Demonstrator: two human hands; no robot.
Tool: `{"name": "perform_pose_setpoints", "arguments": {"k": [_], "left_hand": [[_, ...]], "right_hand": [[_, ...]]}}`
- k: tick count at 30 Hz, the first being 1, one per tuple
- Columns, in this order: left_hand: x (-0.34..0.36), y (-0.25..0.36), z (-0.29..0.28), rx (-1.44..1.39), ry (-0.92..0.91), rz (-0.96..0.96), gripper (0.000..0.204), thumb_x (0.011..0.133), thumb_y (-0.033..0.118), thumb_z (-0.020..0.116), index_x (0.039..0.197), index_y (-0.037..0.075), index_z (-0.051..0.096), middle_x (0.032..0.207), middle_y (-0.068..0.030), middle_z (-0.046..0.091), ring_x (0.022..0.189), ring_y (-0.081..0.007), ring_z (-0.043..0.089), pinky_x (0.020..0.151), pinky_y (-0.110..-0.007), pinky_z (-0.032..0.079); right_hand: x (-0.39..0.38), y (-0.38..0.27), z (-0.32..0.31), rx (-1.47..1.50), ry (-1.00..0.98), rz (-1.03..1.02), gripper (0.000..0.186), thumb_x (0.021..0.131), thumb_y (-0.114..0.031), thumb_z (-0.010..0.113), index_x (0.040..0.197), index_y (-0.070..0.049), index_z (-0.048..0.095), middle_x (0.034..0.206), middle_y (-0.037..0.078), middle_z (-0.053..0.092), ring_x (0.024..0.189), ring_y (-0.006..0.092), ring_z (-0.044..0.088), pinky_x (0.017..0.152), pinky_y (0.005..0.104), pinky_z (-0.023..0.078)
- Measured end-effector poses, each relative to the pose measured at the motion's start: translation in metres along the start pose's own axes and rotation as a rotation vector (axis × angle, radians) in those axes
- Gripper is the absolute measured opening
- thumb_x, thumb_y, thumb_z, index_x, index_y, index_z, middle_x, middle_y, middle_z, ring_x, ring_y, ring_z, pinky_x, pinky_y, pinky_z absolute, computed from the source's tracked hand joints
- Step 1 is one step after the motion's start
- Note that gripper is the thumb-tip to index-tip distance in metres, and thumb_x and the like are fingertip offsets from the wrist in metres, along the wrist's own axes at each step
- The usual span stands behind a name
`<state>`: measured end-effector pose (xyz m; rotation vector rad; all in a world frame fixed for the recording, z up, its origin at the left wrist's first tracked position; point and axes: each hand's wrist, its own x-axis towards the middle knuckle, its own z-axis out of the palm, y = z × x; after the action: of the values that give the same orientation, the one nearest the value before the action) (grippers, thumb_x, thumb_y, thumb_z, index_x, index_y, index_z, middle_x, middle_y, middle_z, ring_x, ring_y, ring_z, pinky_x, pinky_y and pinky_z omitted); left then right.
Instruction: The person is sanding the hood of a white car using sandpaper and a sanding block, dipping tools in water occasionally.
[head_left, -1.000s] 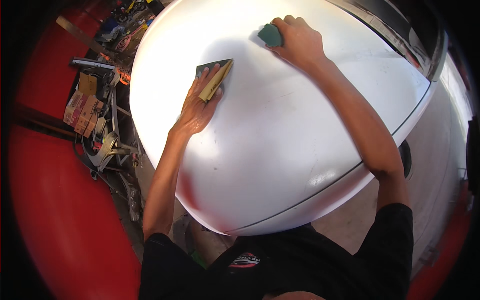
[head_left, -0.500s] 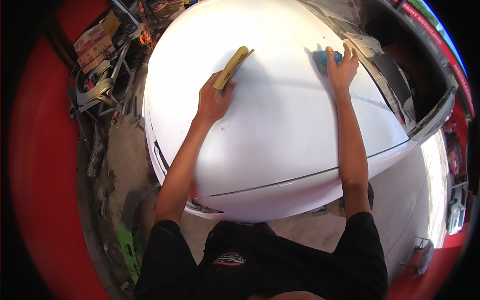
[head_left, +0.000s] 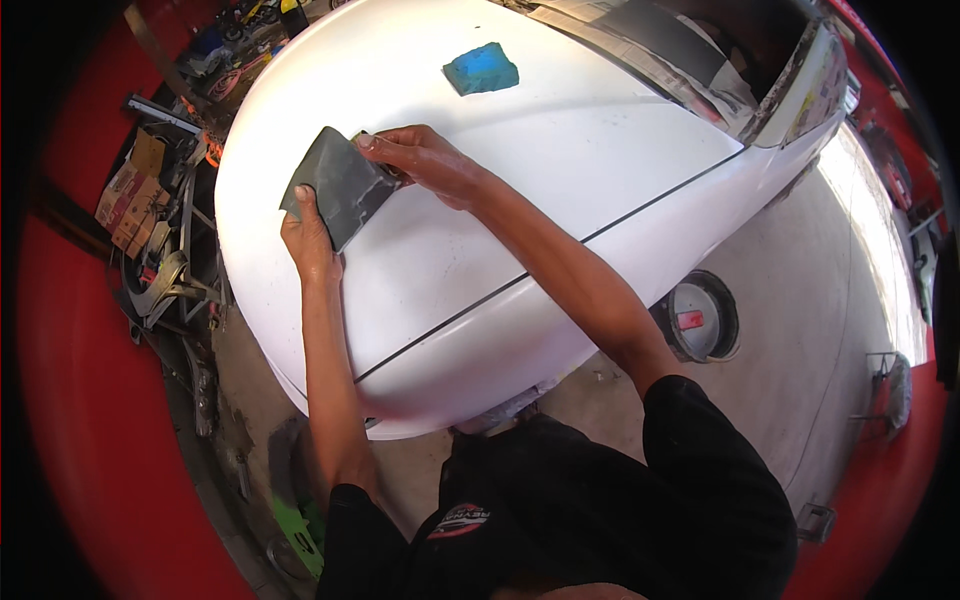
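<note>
A dark grey sheet of sandpaper (head_left: 345, 185) is stretched between my two hands above the white car hood (head_left: 480, 240). My left hand (head_left: 311, 235) grips its near left edge, thumb on the dark face. At the upper right corner my right hand (head_left: 420, 160) pinches the sheet between thumb and fingers. A blue-green block-like pad (head_left: 482, 69) lies by itself on the hood, beyond my right hand.
Paper sheeting (head_left: 640, 45) covers the windshield area at the far right. A round black bucket (head_left: 697, 318) with a red item in it stands on the floor to the right. Cardboard boxes (head_left: 135, 205) and metal parts crowd the left side.
The rolled, tan-backed sandpaper in my left hand is now opened out, dark face showing. My right hand has left the blue pad and moved left onto the sheet. The view has shifted.
</note>
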<state>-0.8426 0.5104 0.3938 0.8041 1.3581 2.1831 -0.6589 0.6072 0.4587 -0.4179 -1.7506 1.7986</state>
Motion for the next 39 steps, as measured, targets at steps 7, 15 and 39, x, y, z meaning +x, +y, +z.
{"name": "perform_pose_setpoints", "arguments": {"k": [7,15,39], "left_hand": [[-0.023,-0.012,0.019,0.456,-0.256,0.17,0.059,0.097,0.054,0.07,0.103,-0.005,0.068,0.092,-0.0079,0.071,0.085,-0.0143,0.06,0.079,-0.031,0.051],[-0.014,-0.016,0.009,0.453,-0.407,0.303,0.05,0.101,0.046,0.066,0.1,-0.004,0.065,0.087,-0.006,0.068,0.082,-0.0134,0.057,0.077,-0.032,0.05],[0.034,-0.025,0.06,1.066,-0.854,0.444,0.065,0.104,0.059,0.048,0.15,0.015,0.055,0.161,-0.0069,0.046,0.152,-0.0263,0.035,0.128,-0.043,0.024]], "right_hand": [[-0.069,-0.008,-0.012,-0.117,-0.233,0.17,0.072,0.087,-0.06,0.078,0.132,-0.005,0.064,0.111,0.008,0.07,0.103,0.0161,0.063,0.09,0.0317,0.051],[-0.07,-0.004,0.0,0.133,-0.135,0.09,0.056,0.103,-0.047,0.062,0.14,-0.005,0.058,0.131,0.014,0.06,0.121,0.0212,0.051,0.104,0.033,0.04],[-0.198,0.006,-0.141,-1.697,0.67,0.202,0.077,0.104,-0.05,0.04,0.165,-0.006,0.021,0.169,0.017,0.025,0.159,0.0326,0.017,0.13,0.0468,0.01]]}}
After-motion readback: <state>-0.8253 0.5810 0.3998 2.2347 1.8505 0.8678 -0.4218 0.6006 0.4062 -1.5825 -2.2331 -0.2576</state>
